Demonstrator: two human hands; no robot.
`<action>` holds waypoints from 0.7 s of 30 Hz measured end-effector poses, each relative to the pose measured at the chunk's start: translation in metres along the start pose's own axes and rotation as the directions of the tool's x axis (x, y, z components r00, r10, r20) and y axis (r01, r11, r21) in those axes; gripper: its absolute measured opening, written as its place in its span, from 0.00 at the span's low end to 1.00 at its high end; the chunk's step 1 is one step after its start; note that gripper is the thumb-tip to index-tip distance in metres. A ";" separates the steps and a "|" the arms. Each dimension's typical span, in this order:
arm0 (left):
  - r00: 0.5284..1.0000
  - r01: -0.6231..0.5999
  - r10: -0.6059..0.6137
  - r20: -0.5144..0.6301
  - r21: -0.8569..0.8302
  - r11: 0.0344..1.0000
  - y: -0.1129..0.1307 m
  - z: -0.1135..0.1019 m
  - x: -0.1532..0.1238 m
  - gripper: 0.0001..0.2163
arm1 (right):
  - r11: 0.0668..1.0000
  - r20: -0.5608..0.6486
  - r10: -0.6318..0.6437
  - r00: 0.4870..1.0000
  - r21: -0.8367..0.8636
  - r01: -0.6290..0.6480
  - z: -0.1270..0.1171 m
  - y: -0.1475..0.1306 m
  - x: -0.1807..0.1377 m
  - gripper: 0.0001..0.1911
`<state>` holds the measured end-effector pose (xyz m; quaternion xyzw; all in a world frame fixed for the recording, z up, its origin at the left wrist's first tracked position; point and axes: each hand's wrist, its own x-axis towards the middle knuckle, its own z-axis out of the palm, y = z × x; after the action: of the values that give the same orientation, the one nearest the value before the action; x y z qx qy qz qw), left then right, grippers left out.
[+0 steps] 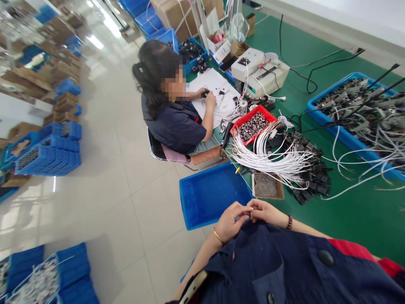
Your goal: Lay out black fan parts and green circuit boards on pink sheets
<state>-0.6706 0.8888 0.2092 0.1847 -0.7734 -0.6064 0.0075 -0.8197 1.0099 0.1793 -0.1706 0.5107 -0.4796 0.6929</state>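
My left hand (232,221), with a gold bangle at the wrist, meets my right hand (268,213), which has a dark beaded bracelet. Fingers and thumbs of both are pinched together close in front of my dark jacket (284,257). Whatever they hold is small and mostly hidden by the fingers. Just beyond them stands a small cardboard box (268,186) with greyish material inside. A bundle of white cables (268,158) with black connectors (313,181) lies on the green table (341,219). The blue bin (211,194) is beside my left hand.
A co-worker (174,114) sits across, holding a small black part over a white cloth (218,88). A red tray (253,124) of small parts and a soldering station (268,78) stand on the table. A blue tray (351,143) of wired assemblies lies right. Blue crates (50,158) line the floor.
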 end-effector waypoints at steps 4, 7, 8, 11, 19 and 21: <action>0.998 0.052 -0.053 0.026 0.010 0.999 -0.008 0.005 -0.008 0.11 | 0.994 0.078 0.066 0.995 0.080 -0.072 0.000 0.005 -0.005 0.27; 0.996 0.089 -0.090 -0.011 -0.072 0.993 -0.010 0.007 -0.010 0.12 | 0.987 0.142 0.085 0.986 0.124 -0.103 0.000 0.001 -0.004 0.30; 0.994 0.096 -0.101 -0.037 -0.108 0.989 -0.010 0.008 -0.011 0.12 | 0.983 0.163 0.091 0.982 0.144 -0.115 0.000 0.000 -0.004 0.30; 0.981 0.112 -0.147 -0.130 -0.242 0.964 -0.010 0.007 -0.016 0.14 | 0.961 0.217 0.101 0.971 0.233 -0.152 0.002 -0.005 -0.003 0.26; 0.909 0.211 -0.323 -0.263 -0.379 0.901 -0.008 -0.003 -0.025 0.15 | 0.996 -0.055 0.067 0.996 0.067 -0.064 -0.016 -0.013 0.010 0.09; 0.895 0.218 -0.336 -0.292 -0.371 0.903 -0.009 -0.005 -0.025 0.15 | 0.912 -0.325 0.032 0.945 -0.378 -0.161 -0.035 -0.015 0.021 0.09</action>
<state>-0.6432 0.8899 0.2072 0.3953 -0.6127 -0.6788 0.0876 -0.8570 0.9942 0.1639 -0.2045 0.7086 -0.3508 0.5771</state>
